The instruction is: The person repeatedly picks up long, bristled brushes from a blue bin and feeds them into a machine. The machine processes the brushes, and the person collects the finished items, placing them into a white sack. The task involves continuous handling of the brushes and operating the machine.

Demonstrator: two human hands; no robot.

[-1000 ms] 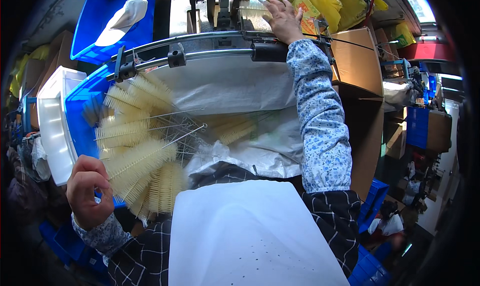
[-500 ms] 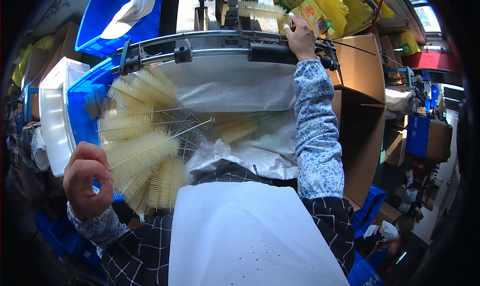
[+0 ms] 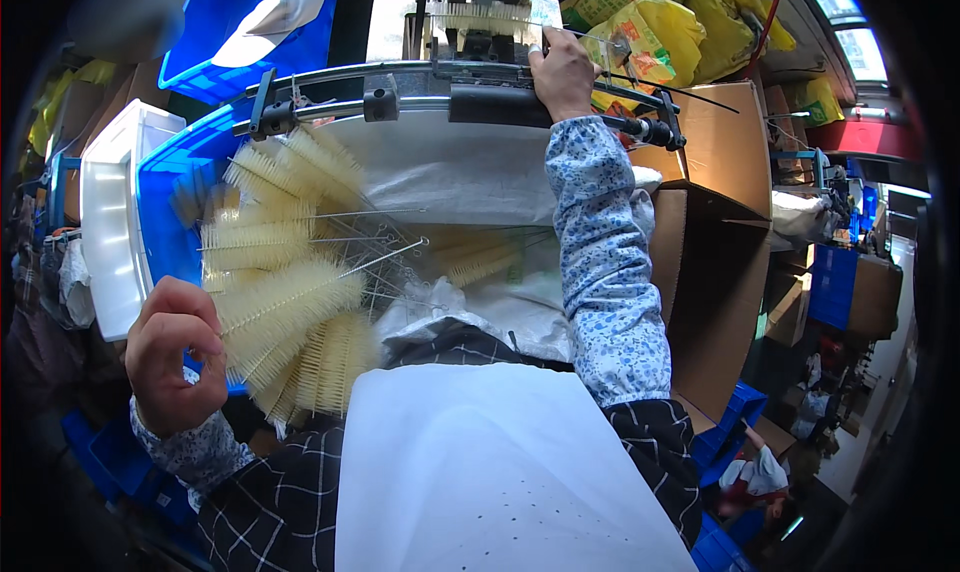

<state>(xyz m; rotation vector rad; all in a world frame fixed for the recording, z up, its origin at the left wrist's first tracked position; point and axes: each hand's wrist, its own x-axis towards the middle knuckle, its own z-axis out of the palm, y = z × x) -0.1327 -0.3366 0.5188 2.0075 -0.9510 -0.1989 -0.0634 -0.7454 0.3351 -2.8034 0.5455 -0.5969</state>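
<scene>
Along the near left, the left hand (image 3: 175, 357) curls narrow against the tip of a pale brush (image 3: 290, 307); whether it pinches, can't tell. Beside it, heaped brushes (image 3: 262, 244) lie wires (image 3: 370, 213) rightward, probably for easy picking. Farther right, a crosswise brush (image 3: 475, 15) lies over the machine (image 3: 487, 45), right hand (image 3: 566, 77) apparently closed on its stem, likely to keep it straight.
</scene>
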